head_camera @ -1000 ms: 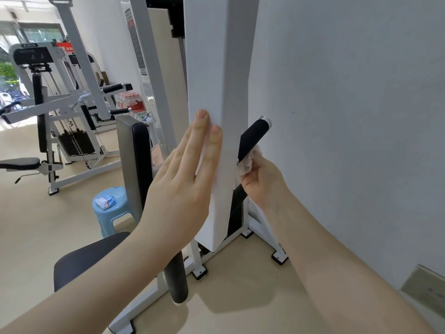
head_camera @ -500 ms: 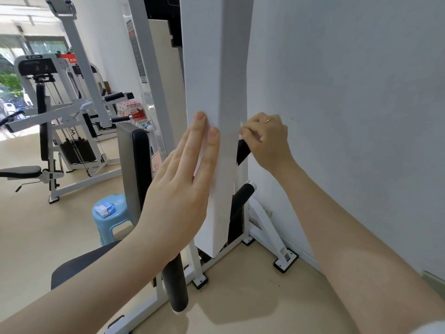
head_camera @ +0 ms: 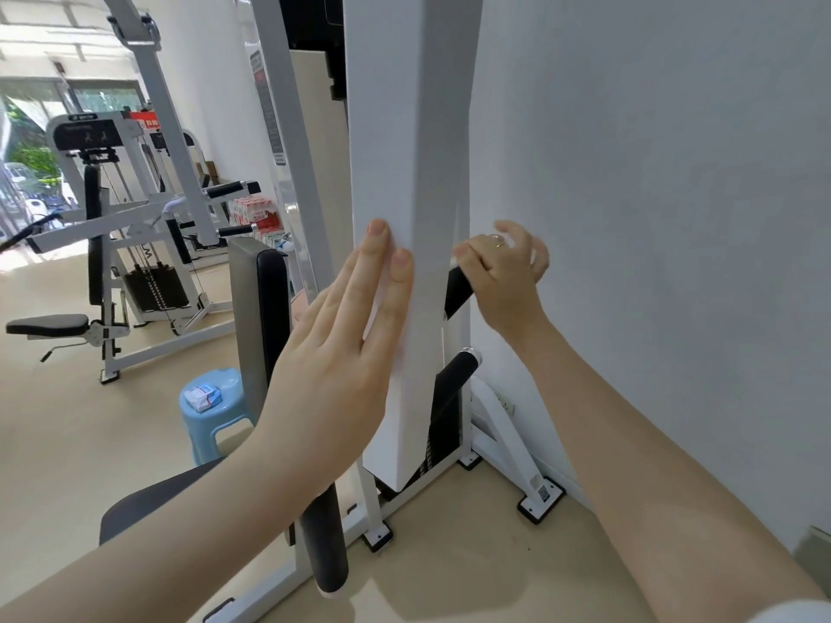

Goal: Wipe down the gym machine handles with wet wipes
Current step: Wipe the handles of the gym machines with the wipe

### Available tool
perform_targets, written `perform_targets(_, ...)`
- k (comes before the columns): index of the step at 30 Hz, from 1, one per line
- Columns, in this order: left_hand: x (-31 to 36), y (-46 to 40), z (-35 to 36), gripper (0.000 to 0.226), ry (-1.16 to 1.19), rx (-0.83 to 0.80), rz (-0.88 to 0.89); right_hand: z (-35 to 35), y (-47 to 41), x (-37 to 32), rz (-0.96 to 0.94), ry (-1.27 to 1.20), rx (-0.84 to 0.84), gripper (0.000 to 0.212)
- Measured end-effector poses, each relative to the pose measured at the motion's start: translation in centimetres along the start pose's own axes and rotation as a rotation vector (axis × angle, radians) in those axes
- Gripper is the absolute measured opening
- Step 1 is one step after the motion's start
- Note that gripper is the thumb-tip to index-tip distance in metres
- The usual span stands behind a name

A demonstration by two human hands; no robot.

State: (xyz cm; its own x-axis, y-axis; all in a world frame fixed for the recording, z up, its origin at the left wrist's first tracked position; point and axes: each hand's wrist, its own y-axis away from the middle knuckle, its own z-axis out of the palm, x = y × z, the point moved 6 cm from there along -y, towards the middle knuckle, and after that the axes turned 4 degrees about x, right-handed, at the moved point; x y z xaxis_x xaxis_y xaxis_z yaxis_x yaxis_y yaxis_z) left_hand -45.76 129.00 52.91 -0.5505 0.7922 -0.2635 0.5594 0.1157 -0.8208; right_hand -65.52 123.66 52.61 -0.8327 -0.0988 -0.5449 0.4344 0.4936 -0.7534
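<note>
With our left hand (head_camera: pixel 332 353) flat on the column (head_camera: pixel 404 173), our right hand (head_camera: pixel 503 272) grips the upper handle (head_camera: pixel 456 290); next, wipe downward.

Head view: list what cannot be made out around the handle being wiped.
- Wet wipe: only a blurred white scrap shows at the right hand; the fingers hide the rest.
- Upper handle: its top is under the right hand, its base behind the white column.
- Left hand: its palm side faces the column.
- Packet on the blue stool: print too small to read.
</note>
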Motion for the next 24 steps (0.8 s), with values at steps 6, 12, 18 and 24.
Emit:
perform_targets(6, 0.0, -0.1, 0.1, 0.082, 0.003, 0.023, -0.010, -2.4, 0.4, 1.7, 0.170, -0.162, 0.407, 0.029)
perform_targets(12, 0.0, -0.2, 0.1, 0.075, 0.024, 0.069, 0.003, -0.9, 4.9, 0.8, 0.498, -0.488, 0.328, 0.011)
perform_targets(18, -0.1, -0.3, -0.1, 0.071, 0.056, 0.065, 0.001, -1.7, 4.8, 0.2, 0.422, -0.434, 0.236, 0.007)
perform_targets(24, 0.8, -0.2, -0.2, 0.075, 0.111, 0.056, -0.024, -1.5, 6.4, 0.7, 0.636, -0.706, 0.148, 0.011)
